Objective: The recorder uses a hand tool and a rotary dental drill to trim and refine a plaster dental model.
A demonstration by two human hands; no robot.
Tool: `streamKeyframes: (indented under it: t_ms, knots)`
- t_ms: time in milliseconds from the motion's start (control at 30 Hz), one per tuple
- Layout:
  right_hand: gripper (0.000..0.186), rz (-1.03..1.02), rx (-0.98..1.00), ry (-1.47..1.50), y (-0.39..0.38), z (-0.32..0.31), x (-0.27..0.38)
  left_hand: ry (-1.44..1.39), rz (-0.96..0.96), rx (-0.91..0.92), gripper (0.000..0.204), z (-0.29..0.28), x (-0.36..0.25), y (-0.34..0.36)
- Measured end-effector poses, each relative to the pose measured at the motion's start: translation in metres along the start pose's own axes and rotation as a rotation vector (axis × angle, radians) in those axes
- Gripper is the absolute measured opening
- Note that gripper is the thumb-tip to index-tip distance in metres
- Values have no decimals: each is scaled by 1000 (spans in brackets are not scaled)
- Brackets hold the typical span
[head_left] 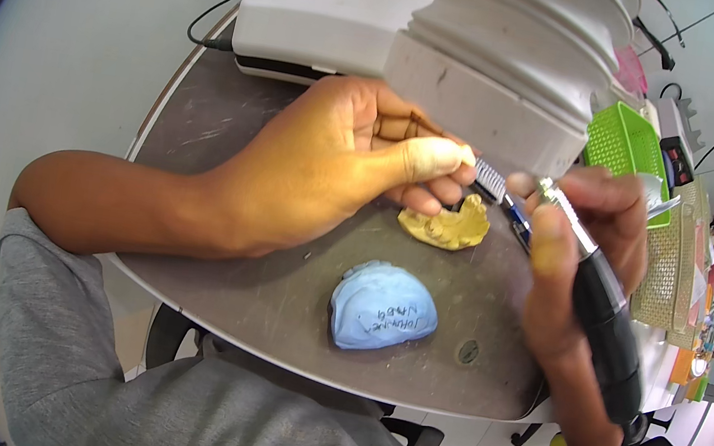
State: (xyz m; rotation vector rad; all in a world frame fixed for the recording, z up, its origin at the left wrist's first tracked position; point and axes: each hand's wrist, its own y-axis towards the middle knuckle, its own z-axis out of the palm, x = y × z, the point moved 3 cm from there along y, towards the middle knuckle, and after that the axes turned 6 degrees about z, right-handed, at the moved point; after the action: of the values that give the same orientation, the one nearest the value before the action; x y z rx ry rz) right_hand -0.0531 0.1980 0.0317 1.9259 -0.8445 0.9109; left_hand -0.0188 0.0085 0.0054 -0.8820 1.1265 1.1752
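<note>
My right hand (590, 219) grips a rotary handpiece (606, 299) with a silver front and a black body, its front end turned toward my left hand (385, 149). The fingers of my left hand are curled, thumb pressed over them in a pinch; whatever they hold is too small or hidden to name. Just below those fingertips lies a yellow horseshoe-shaped dental cast (446, 226). Nearer to me on the table rests a pale blue dental cast (383, 309) with handwriting on its flat side. A slim tool with blue parts (517, 220) shows between my hands, partly hidden.
A wide ribbed grey hose hood (511, 35) stands just beyond my hands, beside a white machine (332, 10). Right of it are a green basket (628, 143) and a beige woven basket (671, 258). The table's curved edge (206, 320) runs close to my body.
</note>
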Motion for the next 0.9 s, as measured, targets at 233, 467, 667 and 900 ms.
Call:
streamKeyframes:
  t_ms: [233,467,667,900]
  knots:
    - [29,-297,25,-67,-5,4,1,-60,-10,-7,26,2,-3,-5]
    - [30,-353,63,-135,-5,4,10,-137,-36,34,20,7,-1,-3]
    - [31,-433,60,-109,-7,8,6,-250,-49,53,22,6,0,-6]
    - [39,-415,92,-125,-9,8,6,-202,13,70,20,5,2,-8]
